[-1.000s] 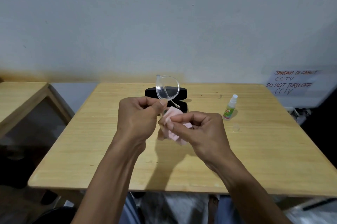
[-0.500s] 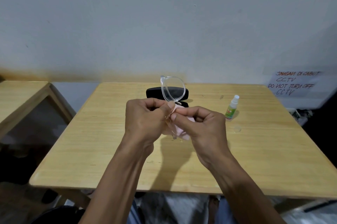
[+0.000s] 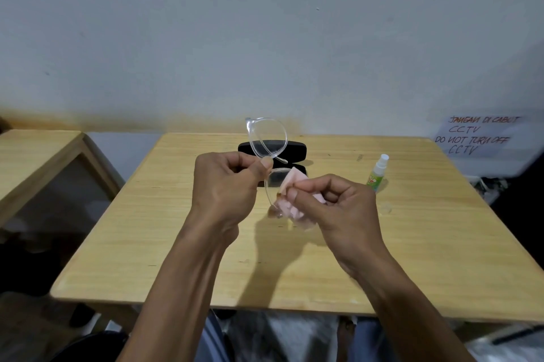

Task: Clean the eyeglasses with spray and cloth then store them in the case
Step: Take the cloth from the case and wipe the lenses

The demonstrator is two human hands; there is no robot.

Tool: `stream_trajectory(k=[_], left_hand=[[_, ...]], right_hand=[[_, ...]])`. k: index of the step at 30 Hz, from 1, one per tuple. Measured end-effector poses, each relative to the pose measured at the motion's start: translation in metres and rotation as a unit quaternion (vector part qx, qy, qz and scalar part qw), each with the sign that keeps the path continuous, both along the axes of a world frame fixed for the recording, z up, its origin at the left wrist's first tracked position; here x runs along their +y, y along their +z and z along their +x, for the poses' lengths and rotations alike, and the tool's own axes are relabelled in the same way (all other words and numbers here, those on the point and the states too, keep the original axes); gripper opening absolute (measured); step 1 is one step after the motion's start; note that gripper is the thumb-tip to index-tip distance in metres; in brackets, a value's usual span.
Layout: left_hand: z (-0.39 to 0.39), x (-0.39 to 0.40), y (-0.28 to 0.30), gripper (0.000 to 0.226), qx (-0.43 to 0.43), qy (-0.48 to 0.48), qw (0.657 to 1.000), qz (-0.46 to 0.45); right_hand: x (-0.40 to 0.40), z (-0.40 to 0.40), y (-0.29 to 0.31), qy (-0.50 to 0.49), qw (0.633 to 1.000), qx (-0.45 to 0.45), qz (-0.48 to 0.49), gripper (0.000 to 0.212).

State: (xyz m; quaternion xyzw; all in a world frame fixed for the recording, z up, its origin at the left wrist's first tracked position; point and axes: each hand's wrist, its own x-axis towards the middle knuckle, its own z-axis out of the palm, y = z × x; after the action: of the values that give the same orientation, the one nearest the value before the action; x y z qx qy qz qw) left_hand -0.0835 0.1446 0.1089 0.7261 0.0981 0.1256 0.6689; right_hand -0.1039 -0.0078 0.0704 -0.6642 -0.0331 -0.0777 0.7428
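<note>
Wiping stage: your left hand [image 3: 226,185] pinches the eyeglasses [image 3: 269,140]; right hand [image 3: 332,202] fingers pinch the cloth [image 3: 290,199] on one lens. Casing in the case [image 3: 297,147] remains.

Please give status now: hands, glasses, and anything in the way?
Left hand pinches glasses at the bridge. Right hand holds cloth on the lower lens. Case open behind, spray standing to the right. Nothing in the way.

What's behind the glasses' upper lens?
Through the clear upper lens of the eyeglasses, the black case lies on the table. The left hand covers its lower-left part.
</note>
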Motion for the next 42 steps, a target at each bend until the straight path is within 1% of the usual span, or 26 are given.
stream_trajectory(k=[4, 6, 10, 15, 17, 22, 26, 30, 33, 36, 38, 42], left_hand=[[-0.003, -0.007, 0.000, 0.019, 0.001, -0.018, 1.000, -0.007], [-0.005, -0.011, 0.000, 0.017, 0.000, -0.010, 1.000, -0.019], [-0.006, -0.015, 0.001, 0.019, -0.001, 0.007, 0.999, -0.045], [-0.006, -0.010, -0.002, 0.019, 0.007, -0.009, 1.000, -0.024], [-0.006, -0.008, -0.003, 0.021, 0.009, -0.006, 0.999, -0.033], [-0.002, -0.009, -0.004, 0.021, 0.001, 0.027, 0.997, -0.071], [0.001, -0.010, -0.002, 0.024, -0.011, 0.044, 0.996, -0.080], [0.001, -0.012, -0.004, 0.024, -0.015, 0.048, 0.997, -0.064], [-0.001, -0.012, -0.005, 0.023, -0.014, 0.038, 0.998, -0.045], [-0.004, -0.014, -0.005, 0.024, -0.013, 0.013, 0.999, -0.026], [-0.007, -0.015, -0.004, 0.023, -0.012, -0.001, 0.999, -0.031], [-0.008, -0.015, -0.004, 0.025, -0.015, 0.001, 0.999, -0.044]], right_hand=[[0.007, 0.004, 0.008, -0.019, 0.999, -0.005, 0.047, 0.012], [0.010, 0.006, 0.011, -0.022, 0.998, -0.006, 0.064, 0.013], [0.016, 0.005, 0.011, -0.034, 0.998, -0.003, 0.055, 0.012], [0.015, 0.003, 0.007, -0.031, 0.997, 0.023, 0.061, 0.009], [0.013, 0.004, 0.007, -0.040, 0.996, 0.036, 0.075, 0.010], [0.005, 0.003, 0.008, -0.037, 0.996, 0.044, 0.068, 0.010], [0.002, -0.002, 0.006, -0.024, 0.997, 0.043, 0.058, 0.012], [0.007, -0.005, -0.003, -0.023, 0.998, 0.034, 0.038, 0.017], [0.014, -0.004, -0.005, -0.036, 0.998, 0.035, 0.047, 0.021], [0.019, 0.000, -0.002, -0.056, 0.997, 0.027, 0.054, 0.020], [0.021, 0.003, 0.000, -0.064, 0.996, 0.024, 0.064, 0.019], [0.020, 0.004, 0.002, -0.070, 0.995, 0.013, 0.067, 0.017]])
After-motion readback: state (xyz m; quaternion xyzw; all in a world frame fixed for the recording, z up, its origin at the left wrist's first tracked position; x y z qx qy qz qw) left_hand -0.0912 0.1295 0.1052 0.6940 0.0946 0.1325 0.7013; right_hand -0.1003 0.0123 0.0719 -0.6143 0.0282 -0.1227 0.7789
